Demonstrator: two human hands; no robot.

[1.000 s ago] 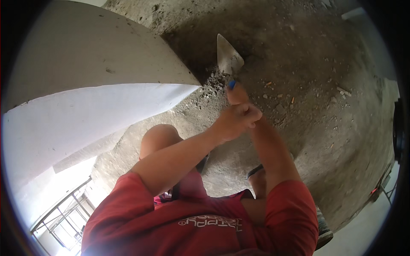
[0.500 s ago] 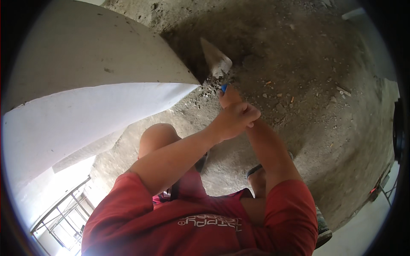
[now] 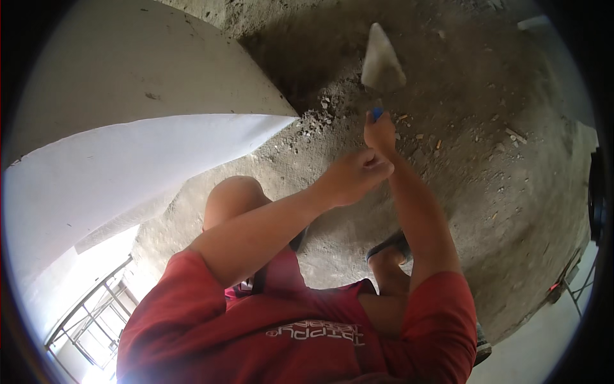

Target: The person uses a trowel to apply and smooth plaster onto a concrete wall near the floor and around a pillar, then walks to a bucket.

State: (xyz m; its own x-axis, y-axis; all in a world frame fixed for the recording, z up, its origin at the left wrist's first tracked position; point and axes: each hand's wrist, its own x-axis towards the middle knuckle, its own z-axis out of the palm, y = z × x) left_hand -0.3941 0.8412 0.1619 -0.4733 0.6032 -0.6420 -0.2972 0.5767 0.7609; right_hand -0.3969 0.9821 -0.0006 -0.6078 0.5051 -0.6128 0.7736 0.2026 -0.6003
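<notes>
I am seeing the trowel point(image 3: 382, 64) standing at one o'clock, farther right and farther out than half a second ago, so its blade is now showing to the right of the rubble point(image 3: 325, 112) at twelve rather than just above it. Whether the blade is touching the floor point(image 3: 486, 256), I am not able to tell. The right hand point(image 3: 380, 133) is clamping around the blue handle; the left hand point(image 3: 352, 178) is curling its fingers together near the centre, overlapping the right wrist in my view, with nothing showing inside. I am counting one trowel, two hands, one pale block point(image 3: 160, 150) at ten, one sandalled foot point(image 3: 387, 259) at four, and at least three small orange bits point(image 3: 438, 144) around two; the rubble pieces are defying counting.
</notes>
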